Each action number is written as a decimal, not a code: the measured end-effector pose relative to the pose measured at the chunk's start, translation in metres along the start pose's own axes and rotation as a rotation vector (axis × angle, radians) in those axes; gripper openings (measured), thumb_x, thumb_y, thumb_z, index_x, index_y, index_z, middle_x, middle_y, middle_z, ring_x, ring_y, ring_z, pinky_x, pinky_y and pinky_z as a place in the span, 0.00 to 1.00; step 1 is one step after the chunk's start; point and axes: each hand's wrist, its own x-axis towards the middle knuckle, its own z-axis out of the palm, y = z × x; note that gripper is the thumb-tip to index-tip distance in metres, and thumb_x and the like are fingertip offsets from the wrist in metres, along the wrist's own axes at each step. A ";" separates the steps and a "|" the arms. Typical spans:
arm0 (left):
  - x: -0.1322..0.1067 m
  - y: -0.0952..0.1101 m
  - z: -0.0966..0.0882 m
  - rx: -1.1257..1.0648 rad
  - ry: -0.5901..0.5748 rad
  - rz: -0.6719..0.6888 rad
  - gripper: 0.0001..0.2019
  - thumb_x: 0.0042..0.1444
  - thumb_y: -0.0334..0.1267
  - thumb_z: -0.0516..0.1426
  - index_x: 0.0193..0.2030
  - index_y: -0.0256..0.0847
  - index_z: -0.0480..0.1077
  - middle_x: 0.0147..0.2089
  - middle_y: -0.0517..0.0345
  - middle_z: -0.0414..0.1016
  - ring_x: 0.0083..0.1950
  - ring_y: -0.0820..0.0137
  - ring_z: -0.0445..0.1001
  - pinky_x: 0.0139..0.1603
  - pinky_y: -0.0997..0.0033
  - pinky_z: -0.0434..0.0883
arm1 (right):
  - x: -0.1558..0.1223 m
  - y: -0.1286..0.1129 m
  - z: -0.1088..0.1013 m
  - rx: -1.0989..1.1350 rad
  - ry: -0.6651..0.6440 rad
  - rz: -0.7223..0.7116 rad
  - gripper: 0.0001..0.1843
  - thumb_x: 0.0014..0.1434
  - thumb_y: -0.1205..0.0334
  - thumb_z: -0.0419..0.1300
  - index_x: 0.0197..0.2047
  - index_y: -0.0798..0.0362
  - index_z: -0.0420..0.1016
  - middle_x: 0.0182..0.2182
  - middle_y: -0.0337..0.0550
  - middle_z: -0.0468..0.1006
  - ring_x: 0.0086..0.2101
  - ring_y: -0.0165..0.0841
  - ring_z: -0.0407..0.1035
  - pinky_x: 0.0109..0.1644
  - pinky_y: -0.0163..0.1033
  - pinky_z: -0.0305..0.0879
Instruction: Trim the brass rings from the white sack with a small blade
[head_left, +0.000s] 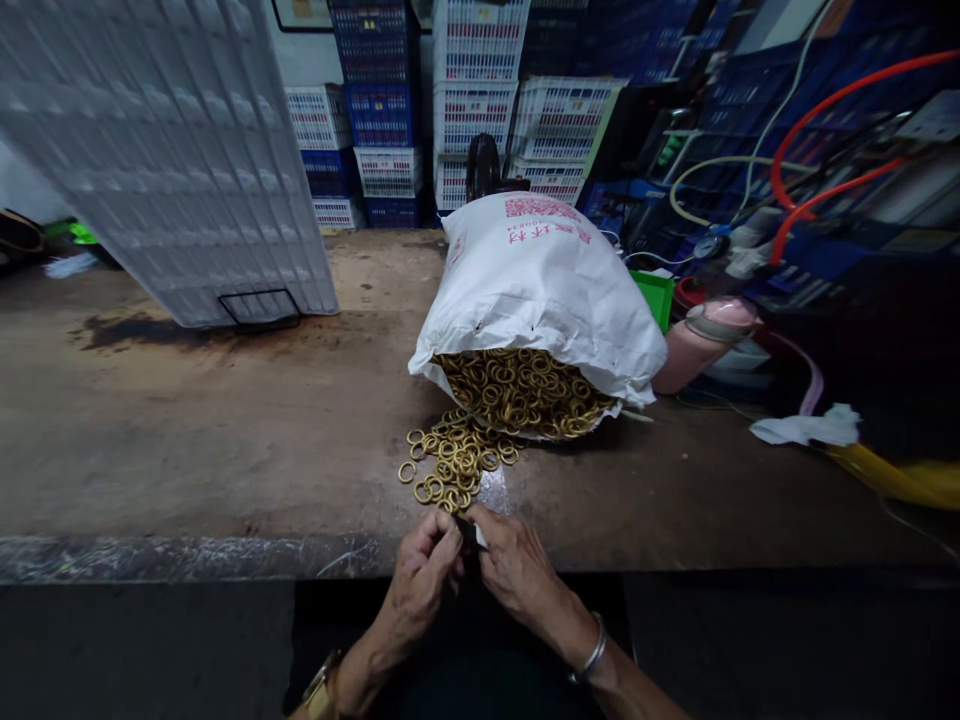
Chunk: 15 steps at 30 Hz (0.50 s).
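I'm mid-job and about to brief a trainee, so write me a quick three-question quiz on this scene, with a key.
1. True or false: the white sack stands upright with its mouth facing the ceiling.
2. Multiple choice: the silver-coloured bangle is worn on the arm of which hand? A) left B) right C) neither
3. Open: what lies on the table just in front of the sack's mouth?

Key
1. False; it lies over, its mouth facing the person.
2. B, the right hand.
3. Loose gold-coloured rings.
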 end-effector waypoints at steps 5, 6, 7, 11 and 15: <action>-0.002 0.000 -0.005 0.037 -0.023 0.037 0.17 0.53 0.52 0.52 0.27 0.40 0.59 0.22 0.64 0.61 0.21 0.77 0.59 0.23 0.78 0.59 | 0.000 -0.007 -0.007 0.067 -0.090 -0.028 0.18 0.47 0.77 0.45 0.37 0.52 0.66 0.27 0.39 0.73 0.27 0.29 0.65 0.32 0.31 0.54; -0.005 0.003 -0.005 0.051 -0.028 0.052 0.16 0.53 0.52 0.52 0.27 0.40 0.60 0.22 0.63 0.61 0.22 0.77 0.59 0.23 0.78 0.60 | 0.000 -0.007 -0.008 0.070 -0.105 -0.034 0.17 0.47 0.77 0.45 0.37 0.52 0.67 0.26 0.39 0.73 0.27 0.29 0.65 0.32 0.31 0.54; -0.008 0.006 -0.005 0.068 -0.039 0.069 0.16 0.54 0.51 0.52 0.27 0.39 0.61 0.23 0.63 0.61 0.23 0.77 0.60 0.24 0.78 0.60 | 0.001 -0.006 -0.010 0.059 -0.113 -0.032 0.17 0.48 0.76 0.45 0.36 0.52 0.67 0.26 0.38 0.73 0.26 0.28 0.65 0.31 0.31 0.53; -0.024 0.023 -0.001 0.088 -0.176 0.112 0.16 0.55 0.49 0.52 0.28 0.37 0.67 0.25 0.58 0.65 0.26 0.74 0.63 0.29 0.75 0.63 | 0.006 0.005 -0.013 -0.150 -0.032 0.096 0.14 0.48 0.75 0.47 0.36 0.53 0.67 0.22 0.39 0.71 0.22 0.28 0.62 0.26 0.33 0.47; -0.024 0.026 0.001 -0.232 -0.215 -0.021 0.16 0.52 0.50 0.55 0.31 0.36 0.69 0.29 0.53 0.69 0.26 0.72 0.67 0.27 0.72 0.67 | 0.013 0.013 -0.006 -0.188 0.072 0.116 0.15 0.47 0.75 0.47 0.36 0.53 0.67 0.24 0.39 0.72 0.24 0.29 0.63 0.27 0.32 0.48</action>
